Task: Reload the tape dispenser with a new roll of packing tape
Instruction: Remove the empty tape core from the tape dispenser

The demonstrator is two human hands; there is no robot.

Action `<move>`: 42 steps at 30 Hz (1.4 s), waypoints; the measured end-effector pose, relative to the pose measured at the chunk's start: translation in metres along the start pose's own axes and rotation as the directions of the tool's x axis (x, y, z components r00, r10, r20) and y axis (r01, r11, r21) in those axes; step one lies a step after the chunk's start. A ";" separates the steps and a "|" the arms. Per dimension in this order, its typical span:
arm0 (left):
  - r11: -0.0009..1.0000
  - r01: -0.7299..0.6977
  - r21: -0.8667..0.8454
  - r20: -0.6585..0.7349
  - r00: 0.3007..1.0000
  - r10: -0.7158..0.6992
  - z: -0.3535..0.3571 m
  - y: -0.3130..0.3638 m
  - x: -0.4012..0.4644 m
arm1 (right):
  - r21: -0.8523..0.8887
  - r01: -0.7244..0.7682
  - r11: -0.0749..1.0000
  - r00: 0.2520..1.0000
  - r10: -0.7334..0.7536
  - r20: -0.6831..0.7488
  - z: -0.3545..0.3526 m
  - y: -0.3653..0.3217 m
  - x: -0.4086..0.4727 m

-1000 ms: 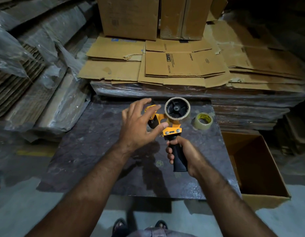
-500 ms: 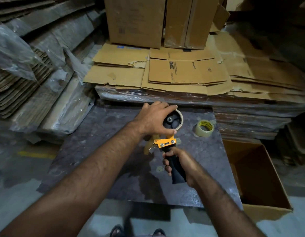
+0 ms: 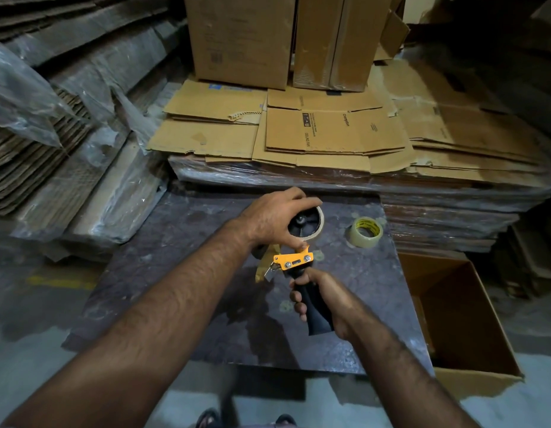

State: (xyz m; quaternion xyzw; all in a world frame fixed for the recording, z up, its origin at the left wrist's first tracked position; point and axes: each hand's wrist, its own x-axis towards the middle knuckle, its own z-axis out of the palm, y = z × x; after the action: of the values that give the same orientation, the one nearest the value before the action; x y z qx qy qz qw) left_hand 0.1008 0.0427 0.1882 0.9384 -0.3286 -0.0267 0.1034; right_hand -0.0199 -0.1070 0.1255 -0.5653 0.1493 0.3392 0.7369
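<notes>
I hold an orange tape dispenser (image 3: 294,261) above a dark table (image 3: 181,273). My right hand (image 3: 323,295) is closed around its black handle, which points down toward me. My left hand (image 3: 274,219) wraps over the empty cardboard core (image 3: 317,225) sitting on the dispenser's black wheel, with thumb and fingers around its rim. A new roll of clear packing tape (image 3: 365,231) with a yellow inner label lies flat on the table, to the right of the dispenser and apart from both hands.
An open cardboard box (image 3: 462,319) stands on the floor at the table's right edge. Flattened cartons wrapped in plastic (image 3: 314,143) are stacked behind the table, with upright boxes (image 3: 277,38) on top. More wrapped cardboard bundles (image 3: 67,156) lean at the left.
My left hand went from open beside the dispenser to closed over the empty core on the wheel. The dispenser tilted slightly away from me; my right hand kept its grip.
</notes>
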 end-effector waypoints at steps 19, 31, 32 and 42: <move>0.925 -0.202 0.322 0.023 0.978 0.205 0.020 0.006 -0.017 | 0.053 -0.019 0.998 1.000 0.018 0.015 -0.005 0.005 0.005; 0.868 -0.400 0.295 0.154 0.916 0.370 0.026 -0.004 -0.007 | 0.102 -0.035 0.994 0.999 0.032 0.028 -0.008 0.010 0.008; 0.879 -0.379 0.291 0.138 0.925 0.353 0.026 -0.004 -0.008 | 0.108 -0.035 0.994 0.999 0.032 0.029 -0.010 0.010 0.009; 0.886 0.167 -0.433 -0.273 0.912 -0.305 0.035 -0.035 -0.030 | 0.049 0.034 0.998 0.998 -0.031 -0.060 -0.034 0.016 0.016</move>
State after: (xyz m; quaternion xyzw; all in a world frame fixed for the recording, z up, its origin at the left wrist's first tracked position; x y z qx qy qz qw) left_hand 0.0944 0.0816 0.1465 0.9213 -0.1754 0.0531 0.3430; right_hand -0.0134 -0.1308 0.0932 -0.5588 0.1702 0.3065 0.7516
